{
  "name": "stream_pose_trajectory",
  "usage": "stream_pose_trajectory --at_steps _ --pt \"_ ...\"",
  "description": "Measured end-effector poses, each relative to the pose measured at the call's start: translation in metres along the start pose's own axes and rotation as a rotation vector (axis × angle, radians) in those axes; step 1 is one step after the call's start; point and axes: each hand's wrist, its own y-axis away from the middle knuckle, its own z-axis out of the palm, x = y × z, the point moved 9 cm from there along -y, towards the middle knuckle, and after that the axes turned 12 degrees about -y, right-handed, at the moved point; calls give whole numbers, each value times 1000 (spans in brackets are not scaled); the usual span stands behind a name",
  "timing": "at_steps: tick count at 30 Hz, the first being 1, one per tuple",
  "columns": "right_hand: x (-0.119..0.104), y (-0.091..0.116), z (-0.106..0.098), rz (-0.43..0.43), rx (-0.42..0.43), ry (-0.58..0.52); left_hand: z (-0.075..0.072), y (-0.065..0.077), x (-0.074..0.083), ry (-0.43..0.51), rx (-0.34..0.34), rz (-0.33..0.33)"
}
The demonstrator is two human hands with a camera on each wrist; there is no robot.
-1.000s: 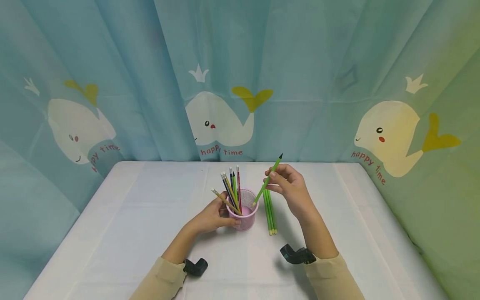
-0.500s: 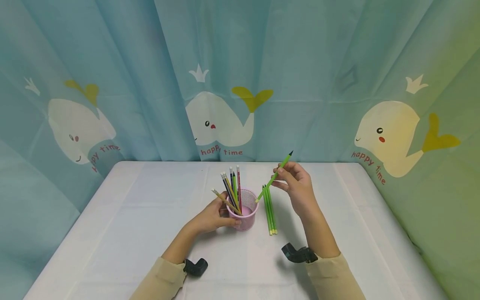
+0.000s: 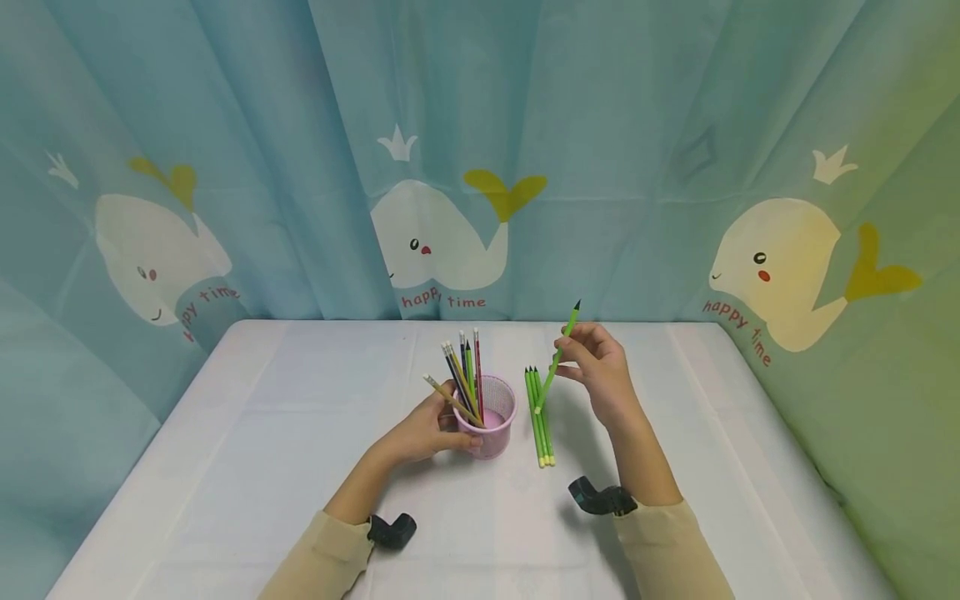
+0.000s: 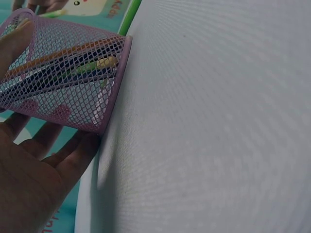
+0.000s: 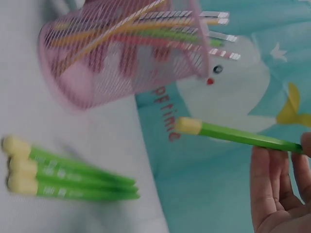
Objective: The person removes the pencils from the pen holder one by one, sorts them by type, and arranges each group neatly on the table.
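My left hand [image 3: 423,432] curls round a pink mesh pencil cup [image 3: 491,442], which stands upright on the table. Several pencils [image 3: 465,383] lean inside it, mostly with eraser ends up; one green pencil there has its dark point up. Between thumb and fingers my right hand [image 3: 596,367] pinches a green pencil [image 3: 557,360], dark point up and pale yellow end down. That pencil is right of the cup and in front of three green pencils [image 3: 540,429] lying side by side on the table. In the right wrist view the held green pencil [image 5: 243,134] is clear of the cup.
The white-covered table [image 3: 285,467] reaches back to a blue-green curtain [image 3: 615,125] printed with whales. A black wrist camera [image 3: 392,532] sits at the left cuff, another wrist camera [image 3: 600,497] at the right cuff.
The right hand has moved right, away from the cup, with its green pencil, which now stands steeper and over the lying pencils. The left hand and cup have stayed in place.
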Motion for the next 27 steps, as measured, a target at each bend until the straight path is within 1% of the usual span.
stream_pose_trajectory --at_steps 4,7,10,17,24,27 --pt "15 -5 -7 44 -10 136 0 0 1 5 -3 4" --pt "23 -7 -12 71 -5 190 0 0 1 18 -5 -4" --pt "30 -9 -17 92 5 213 0 0 0 29 -8 -8" --pt "42 -11 -27 132 17 241 0 -1 2 38 -8 13" --pt "53 -12 -31 158 -28 313 0 -1 4 35 5 33" --pt "58 -11 -32 186 -49 359 -1 -1 4 40 13 39"
